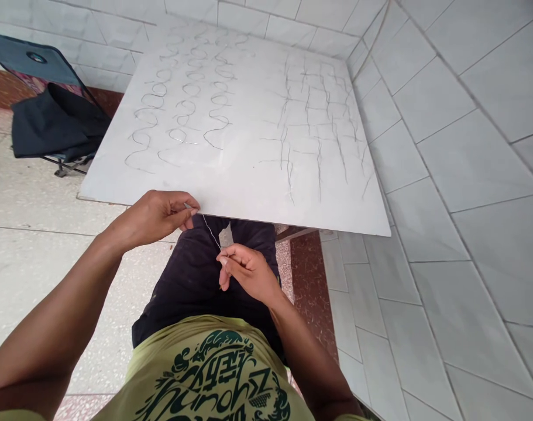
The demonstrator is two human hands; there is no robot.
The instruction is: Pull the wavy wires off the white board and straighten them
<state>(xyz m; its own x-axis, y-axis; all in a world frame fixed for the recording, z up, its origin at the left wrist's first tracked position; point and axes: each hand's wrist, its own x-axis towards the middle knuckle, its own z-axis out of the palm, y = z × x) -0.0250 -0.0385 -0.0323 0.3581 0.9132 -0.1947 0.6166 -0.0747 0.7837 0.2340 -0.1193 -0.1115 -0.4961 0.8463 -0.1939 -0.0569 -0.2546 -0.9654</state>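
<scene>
A thin, pale wire (211, 230) runs slantwise between my two hands, just off the near edge of a white board (248, 187). My left hand (163, 216) pinches its upper end with thumb and forefinger at the board's edge. Lower down, above my lap, my right hand (246, 269) grips the other end between thumb and fingertips. Columns of wavy, looped thin lines (187, 108), seemingly bent wires, lie on the board's left half. Thin, kinked strands (319, 123) cross each other in a rough grid on the right half.
White tiled wall (481, 134) borders the board on the right and at the back. To the left stands a folding chair (47, 58) with dark cloth (55, 126) on it. Pale speckled floor (24, 257) lies below, with a dark red strip (312, 280) along the wall.
</scene>
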